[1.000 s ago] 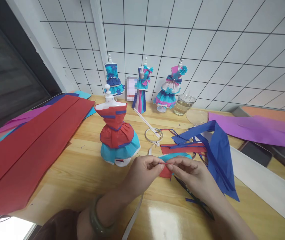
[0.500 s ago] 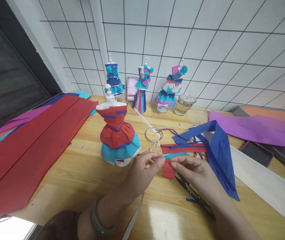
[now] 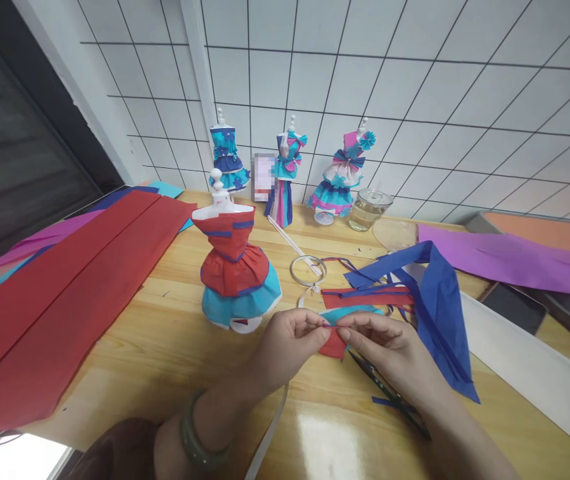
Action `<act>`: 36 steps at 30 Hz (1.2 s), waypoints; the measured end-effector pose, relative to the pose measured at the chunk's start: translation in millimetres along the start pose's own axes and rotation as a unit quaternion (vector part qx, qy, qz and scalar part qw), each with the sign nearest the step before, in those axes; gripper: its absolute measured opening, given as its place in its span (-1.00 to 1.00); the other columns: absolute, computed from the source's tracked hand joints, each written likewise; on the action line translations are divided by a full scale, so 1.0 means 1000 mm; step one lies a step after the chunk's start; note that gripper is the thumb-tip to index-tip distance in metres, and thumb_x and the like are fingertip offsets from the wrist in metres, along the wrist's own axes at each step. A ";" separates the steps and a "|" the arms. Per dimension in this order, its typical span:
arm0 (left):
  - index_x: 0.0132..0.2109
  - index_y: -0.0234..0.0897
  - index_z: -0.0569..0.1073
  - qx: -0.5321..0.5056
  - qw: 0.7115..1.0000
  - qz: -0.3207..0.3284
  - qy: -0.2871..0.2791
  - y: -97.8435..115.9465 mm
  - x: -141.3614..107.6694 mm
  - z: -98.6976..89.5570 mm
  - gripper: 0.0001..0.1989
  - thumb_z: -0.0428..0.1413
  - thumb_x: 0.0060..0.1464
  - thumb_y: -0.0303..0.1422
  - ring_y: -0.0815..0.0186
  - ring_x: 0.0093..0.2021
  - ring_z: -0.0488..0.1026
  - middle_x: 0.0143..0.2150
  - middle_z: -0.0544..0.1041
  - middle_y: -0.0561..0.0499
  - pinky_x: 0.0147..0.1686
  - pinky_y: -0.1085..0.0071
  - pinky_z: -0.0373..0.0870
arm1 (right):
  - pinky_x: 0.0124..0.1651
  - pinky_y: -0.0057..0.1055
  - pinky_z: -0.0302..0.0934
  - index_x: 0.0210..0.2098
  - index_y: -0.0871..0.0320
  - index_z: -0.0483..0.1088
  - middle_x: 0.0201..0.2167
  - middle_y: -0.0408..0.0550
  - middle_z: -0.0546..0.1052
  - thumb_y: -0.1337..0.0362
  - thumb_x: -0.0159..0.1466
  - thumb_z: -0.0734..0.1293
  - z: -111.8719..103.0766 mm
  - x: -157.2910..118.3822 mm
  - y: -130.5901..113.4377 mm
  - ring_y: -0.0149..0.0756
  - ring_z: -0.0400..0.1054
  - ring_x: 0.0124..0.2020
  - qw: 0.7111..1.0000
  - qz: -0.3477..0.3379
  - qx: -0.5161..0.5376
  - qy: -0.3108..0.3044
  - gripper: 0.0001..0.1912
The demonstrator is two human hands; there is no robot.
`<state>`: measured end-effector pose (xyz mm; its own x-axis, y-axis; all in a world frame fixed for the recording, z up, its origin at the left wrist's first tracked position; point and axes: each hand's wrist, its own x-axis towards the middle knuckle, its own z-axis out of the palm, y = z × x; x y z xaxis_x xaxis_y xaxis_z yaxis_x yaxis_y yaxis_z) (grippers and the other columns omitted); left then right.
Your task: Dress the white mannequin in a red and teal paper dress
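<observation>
Between my two hands is a small red fabric piece point(image 3: 333, 345) with a thin blue edge along its top. My left hand point(image 3: 289, 343) pinches its upper left edge, and my right hand point(image 3: 385, 343) pinches the upper right. Black scissors point(image 3: 382, 387) lie on the table, partly under my right hand. To the left of my hands stands a small mannequin point(image 3: 235, 260) in a red bodice, a red peplum with blue trim and a turquoise skirt. A turquoise strip point(image 3: 349, 312) and a red strip point(image 3: 369, 297) lie just behind my fingers.
Three dressed mannequins point(image 3: 287, 157) and a glass of liquid point(image 3: 369, 210) stand by the tiled wall. Long red fabric point(image 3: 75, 287) covers the left. Blue fabric point(image 3: 439, 307), purple fabric point(image 3: 515, 260), a white strip point(image 3: 529, 367) and a dark phone point(image 3: 512, 305) lie right. A ring point(image 3: 308, 271) rests mid-table.
My fingertips have come closer together at the top edge of the red piece, which has tilted and shifted slightly left. A blue edge now shows between my fingers.
</observation>
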<state>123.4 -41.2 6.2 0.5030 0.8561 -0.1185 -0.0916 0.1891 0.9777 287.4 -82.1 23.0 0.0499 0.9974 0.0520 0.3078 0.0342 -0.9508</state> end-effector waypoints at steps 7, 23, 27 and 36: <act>-0.34 -0.37 0.50 -0.073 0.996 -0.044 -0.004 0.000 0.002 -0.004 -0.72 0.27 -0.20 -0.25 0.32 -0.38 0.48 -0.41 0.57 -0.04 -0.31 0.38 0.37 | -0.32 -0.36 0.38 -0.38 0.09 0.55 -0.38 -0.02 0.60 0.14 0.16 0.35 -0.003 -0.003 -0.004 -0.24 0.47 -0.37 0.997 -0.055 -0.056 -0.007 -0.81; -0.31 -0.40 0.51 -0.082 0.994 -0.065 0.002 0.002 0.002 -0.005 -0.68 0.24 -0.13 -0.20 0.30 -0.37 0.50 -0.38 0.58 -0.08 -0.28 0.37 0.39 | -0.23 -0.37 0.34 -0.21 0.02 0.54 -0.26 -0.04 0.56 0.31 0.23 0.28 -0.004 -0.006 -0.007 -0.28 0.43 -0.28 0.984 -0.120 -0.124 -0.034 -0.78; -0.35 -0.39 0.49 -0.064 0.997 -0.047 0.007 -0.002 0.002 -0.005 -0.72 0.23 -0.11 -0.22 0.34 -0.42 0.48 -0.43 0.58 -0.04 -0.32 0.41 0.37 | -0.20 -0.38 0.33 -0.22 0.03 0.54 -0.27 -0.05 0.55 0.28 0.24 0.27 -0.003 -0.006 -0.006 -0.29 0.43 -0.25 0.985 -0.119 -0.121 -0.039 -0.80; -0.39 -0.37 0.47 -0.080 0.996 -0.033 0.002 -0.002 0.004 -0.006 -0.71 0.23 -0.12 -0.19 0.35 -0.43 0.47 -0.46 0.56 0.00 -0.34 0.43 0.37 | -0.22 -0.36 0.37 -0.25 0.07 0.53 -0.28 -0.04 0.60 0.27 0.20 0.31 0.000 -0.004 0.000 -0.24 0.48 -0.25 0.984 -0.119 -0.131 -0.008 -0.83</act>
<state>120.6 -35.7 2.4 0.5100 0.8405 -0.1832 -0.1936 0.3197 0.9275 287.4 -86.1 22.6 -0.0674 0.9638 0.2580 0.5443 0.2522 -0.8001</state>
